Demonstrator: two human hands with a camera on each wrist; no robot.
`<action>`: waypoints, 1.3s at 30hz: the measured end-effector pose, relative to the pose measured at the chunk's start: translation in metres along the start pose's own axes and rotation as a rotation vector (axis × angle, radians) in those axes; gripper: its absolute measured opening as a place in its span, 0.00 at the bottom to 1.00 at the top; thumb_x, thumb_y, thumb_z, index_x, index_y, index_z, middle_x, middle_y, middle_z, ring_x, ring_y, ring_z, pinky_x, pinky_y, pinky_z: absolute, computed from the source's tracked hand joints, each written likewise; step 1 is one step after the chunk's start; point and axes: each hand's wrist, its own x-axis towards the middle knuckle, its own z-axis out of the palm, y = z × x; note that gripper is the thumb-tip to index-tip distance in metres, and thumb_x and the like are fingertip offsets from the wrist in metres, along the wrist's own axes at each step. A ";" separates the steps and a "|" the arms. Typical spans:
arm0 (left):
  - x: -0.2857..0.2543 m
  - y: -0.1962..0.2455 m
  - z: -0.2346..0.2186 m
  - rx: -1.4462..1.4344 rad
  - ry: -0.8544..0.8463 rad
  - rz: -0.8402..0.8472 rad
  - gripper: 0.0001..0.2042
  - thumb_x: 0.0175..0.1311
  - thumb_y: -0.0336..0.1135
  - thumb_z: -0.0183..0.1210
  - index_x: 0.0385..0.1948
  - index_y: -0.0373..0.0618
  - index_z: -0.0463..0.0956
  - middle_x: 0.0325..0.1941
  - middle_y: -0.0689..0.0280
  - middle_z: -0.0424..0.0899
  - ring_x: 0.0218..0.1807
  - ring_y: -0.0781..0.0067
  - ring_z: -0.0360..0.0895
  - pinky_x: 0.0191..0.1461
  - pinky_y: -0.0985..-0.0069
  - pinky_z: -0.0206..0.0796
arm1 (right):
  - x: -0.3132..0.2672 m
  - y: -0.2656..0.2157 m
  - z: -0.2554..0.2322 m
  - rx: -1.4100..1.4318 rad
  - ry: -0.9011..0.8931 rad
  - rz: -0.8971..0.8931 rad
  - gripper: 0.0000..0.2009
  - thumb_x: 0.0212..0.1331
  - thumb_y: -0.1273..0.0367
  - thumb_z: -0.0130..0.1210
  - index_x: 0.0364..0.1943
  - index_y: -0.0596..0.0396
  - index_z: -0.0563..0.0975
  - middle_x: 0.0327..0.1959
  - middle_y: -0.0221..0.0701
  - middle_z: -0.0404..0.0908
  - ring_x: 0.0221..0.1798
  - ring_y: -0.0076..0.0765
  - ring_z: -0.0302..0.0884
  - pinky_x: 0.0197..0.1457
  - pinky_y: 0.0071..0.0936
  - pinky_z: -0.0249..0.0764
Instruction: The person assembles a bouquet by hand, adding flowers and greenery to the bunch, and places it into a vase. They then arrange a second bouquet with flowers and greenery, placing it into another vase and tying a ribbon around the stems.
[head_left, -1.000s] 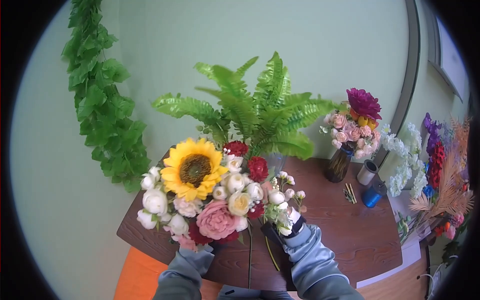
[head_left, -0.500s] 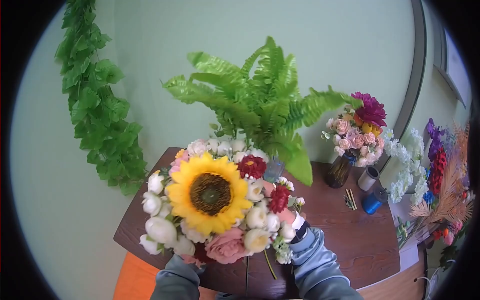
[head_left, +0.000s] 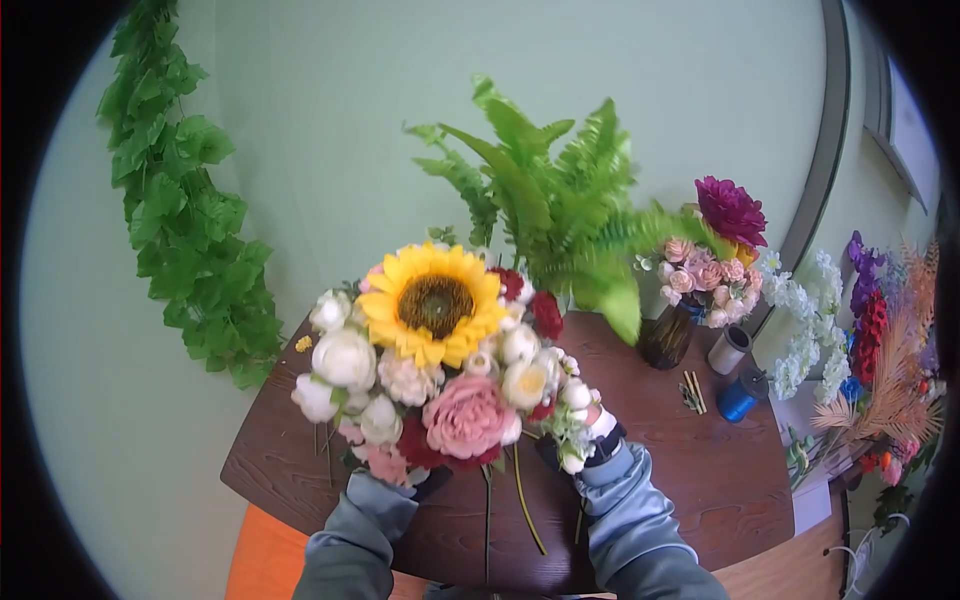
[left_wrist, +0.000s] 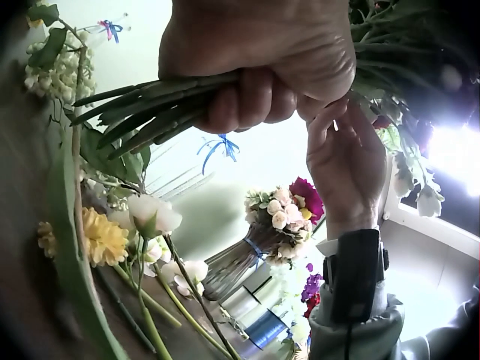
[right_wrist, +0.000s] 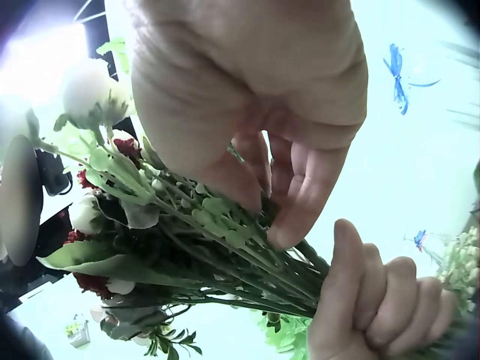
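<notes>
A person's left hand [left_wrist: 259, 56] grips the stems [left_wrist: 150, 109] of a bouquet [head_left: 412, 378] over a brown table [head_left: 690, 470]. The right hand [right_wrist: 255, 97] pinches stems nearer the flowers [head_left: 468, 415].

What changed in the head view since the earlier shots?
The bouquet moved up and slightly right in the picture; its sunflower looks smaller than half a second ago. The fern shifted right. The left hand grips the stems now; the head view hides any grip change. The dark vase and blue spool stayed put.
</notes>
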 end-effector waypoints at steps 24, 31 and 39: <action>0.093 0.047 0.038 -0.136 -0.046 -0.060 0.24 0.56 0.40 0.59 0.54 0.44 0.66 0.59 0.61 0.66 0.63 0.65 0.59 0.66 0.67 0.47 | 0.013 0.144 -0.128 -0.775 0.229 -0.309 0.19 0.63 0.68 0.47 0.58 0.53 0.65 0.58 0.37 0.69 0.62 0.40 0.63 0.67 0.36 0.55; 0.160 0.069 0.041 -0.168 -0.036 -0.036 0.24 0.56 0.40 0.59 0.55 0.44 0.66 0.62 0.60 0.66 0.66 0.64 0.58 0.69 0.66 0.45 | 0.058 0.071 -0.113 -1.479 0.011 -0.602 0.28 0.51 0.54 0.57 0.55 0.53 0.69 0.54 0.42 0.72 0.57 0.50 0.66 0.64 0.43 0.55; 0.171 0.127 0.027 -0.473 -0.119 -0.305 0.19 0.49 0.23 0.57 0.46 0.43 0.70 0.31 0.71 0.74 0.28 0.81 0.71 0.22 0.80 0.59 | 0.063 0.001 -0.027 -1.288 0.146 -0.334 0.15 0.49 0.59 0.58 0.38 0.51 0.79 0.33 0.37 0.82 0.35 0.45 0.79 0.39 0.36 0.73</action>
